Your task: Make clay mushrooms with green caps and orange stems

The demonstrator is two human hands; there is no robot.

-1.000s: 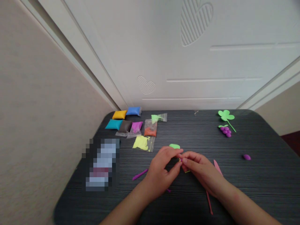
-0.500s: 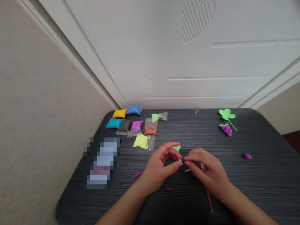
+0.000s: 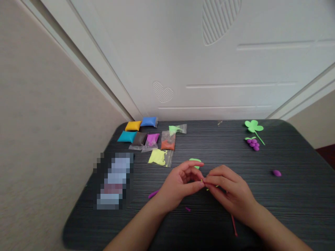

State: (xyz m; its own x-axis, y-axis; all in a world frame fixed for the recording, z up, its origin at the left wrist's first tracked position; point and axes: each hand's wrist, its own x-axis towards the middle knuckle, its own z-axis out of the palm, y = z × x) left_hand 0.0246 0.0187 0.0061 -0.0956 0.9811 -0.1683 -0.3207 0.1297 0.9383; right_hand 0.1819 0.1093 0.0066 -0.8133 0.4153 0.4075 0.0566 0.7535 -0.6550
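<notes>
My left hand (image 3: 180,184) and my right hand (image 3: 230,191) meet fingertip to fingertip over the middle of the dark table (image 3: 288,209). Between the pinched fingers sits a tiny clay piece (image 3: 202,180), yellow-green with a hint of purple. A flat green clay shape (image 3: 195,161) lies just behind my left fingers. A pink stick tool (image 3: 233,226) pokes out from under my right hand. A purple stick tool (image 3: 153,194) lies left of my left wrist.
Several bags of coloured clay (image 3: 149,139) lie at the back left. A green clover (image 3: 253,127) and a purple grape bunch (image 3: 253,143) rest at the back right. A purple clay lump (image 3: 276,173) sits to the right. A white door stands behind.
Both hands stayed together, shifting slightly while working the tiny piece. My right hand now covers more of the pink tool, and the green shape behind my left fingers shows again.
</notes>
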